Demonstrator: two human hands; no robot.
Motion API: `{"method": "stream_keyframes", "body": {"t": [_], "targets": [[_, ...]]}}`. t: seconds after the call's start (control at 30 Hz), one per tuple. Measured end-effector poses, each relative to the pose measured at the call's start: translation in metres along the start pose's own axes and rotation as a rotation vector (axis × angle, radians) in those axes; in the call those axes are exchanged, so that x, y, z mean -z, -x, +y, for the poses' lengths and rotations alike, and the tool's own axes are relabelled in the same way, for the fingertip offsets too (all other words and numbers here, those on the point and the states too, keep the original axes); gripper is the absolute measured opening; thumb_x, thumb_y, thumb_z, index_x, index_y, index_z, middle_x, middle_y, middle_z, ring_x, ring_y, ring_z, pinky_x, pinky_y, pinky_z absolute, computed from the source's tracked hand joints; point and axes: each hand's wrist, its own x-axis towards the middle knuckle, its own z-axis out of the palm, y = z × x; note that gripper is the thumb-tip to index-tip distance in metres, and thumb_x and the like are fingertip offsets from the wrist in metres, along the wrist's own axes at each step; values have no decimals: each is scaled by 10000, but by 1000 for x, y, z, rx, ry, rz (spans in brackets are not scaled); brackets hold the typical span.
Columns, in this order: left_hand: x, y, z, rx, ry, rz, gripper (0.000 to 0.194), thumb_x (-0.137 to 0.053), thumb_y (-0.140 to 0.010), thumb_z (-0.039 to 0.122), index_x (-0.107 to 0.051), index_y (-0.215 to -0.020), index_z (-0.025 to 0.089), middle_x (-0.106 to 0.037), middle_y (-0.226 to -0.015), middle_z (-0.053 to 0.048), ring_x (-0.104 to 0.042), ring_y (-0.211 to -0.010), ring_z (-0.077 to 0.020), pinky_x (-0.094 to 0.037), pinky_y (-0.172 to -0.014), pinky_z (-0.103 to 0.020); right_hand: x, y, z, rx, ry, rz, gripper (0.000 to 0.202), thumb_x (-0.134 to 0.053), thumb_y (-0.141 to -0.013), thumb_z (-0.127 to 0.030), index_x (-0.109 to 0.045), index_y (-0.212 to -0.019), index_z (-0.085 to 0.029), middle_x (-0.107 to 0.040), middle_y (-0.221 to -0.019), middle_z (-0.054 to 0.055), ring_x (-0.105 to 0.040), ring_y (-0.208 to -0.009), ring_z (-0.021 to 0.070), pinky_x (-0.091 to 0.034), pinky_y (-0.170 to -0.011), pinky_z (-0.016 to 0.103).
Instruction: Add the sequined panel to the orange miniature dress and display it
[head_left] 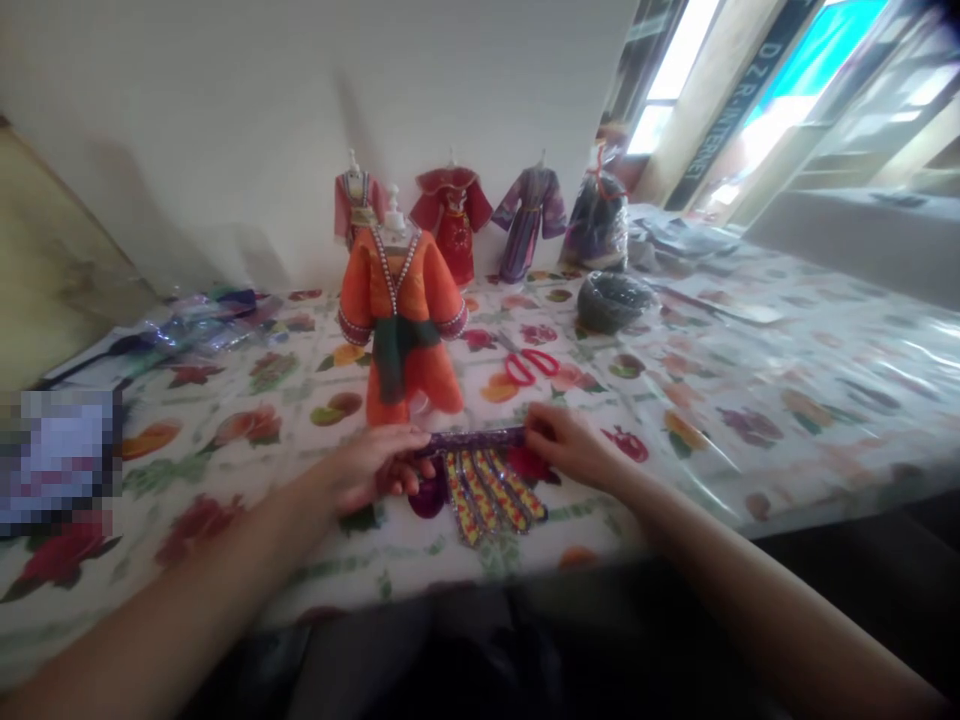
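A purple band w/ yellow patterned strips is held out lengthwise at the near side of the desk, in front of the orange-robed doll. L. end is pinched by the fingers of the left hand, r. end by those of the right hand. Whether the strips touch the desk can't be told. W/ uneven tension, the band could prob. be twisted or lost from one side; if overpulled, stitching might be strained. If swung fwd, the doll could be knocked, or strips snagged on the red-handled scissors.
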Motion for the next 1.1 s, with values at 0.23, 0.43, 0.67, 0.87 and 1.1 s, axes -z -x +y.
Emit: {"method": "stream_keyframes", "body": {"t": [0.23, 0.43, 0.67, 0.87, 1.1], "targets": [[6, 7, 2, 43, 49, -71, 269, -626, -884, 416, -644, -941, 153, -723, -717, -79, -590, -417, -88, -414, -372, -148, 0, -2, -1, -25, 68, -46, 132, -530, -797, -181, -481, -678, -211, -554, -632, 4, -480, -581, 140, -323, -563, 293], [3, 17, -6, -172, -449, 96, 331, -596, -864, 529, -575, -896, 200, -672, -668, -31, -616, -455, -156, -429, -394, -221, 4, -4, -5, -12, 54, -55, 137, -531, -808, -173, -494, -681, -209, -563, -621, 1, -466, -557, 128, -332, -545, 287], [-15, 8, -10, -844, -1029, 181, 248, -568, -905, 267, -674, -1129, 255, -723, -1050, -81, -667, -921, -245, -505, -855, -370, 10, 3, -14, 74, -14, -10, 120, -520, -846, -217, -508, -727, -209, -534, -597, -23, -453, -536, 110, -339, -522, 259], [-36, -10, -7, -791, -1419, 173, 251, -451, -893, 158, -685, -981, 181, -651, -1003, -162, -618, -969, -350, -490, -825, -484, 20, 13, -29, 88, -11, -51, 113, -514, -856, -222, -505, -744, -211, -513, -596, -34, -435, -536, 107, -328, -517, 257], [-21, 3, -26, -803, -1331, 268, 257, -556, -873, 244, -722, -1065, 210, -723, -951, -147, -654, -787, -309, -489, -733, -425, 20, 9, -8, 39, 22, -29, 118, -509, -826, -205, -495, -709, -209, -520, -606, -19, -454, -558, 124, -335, -541, 270]]}}
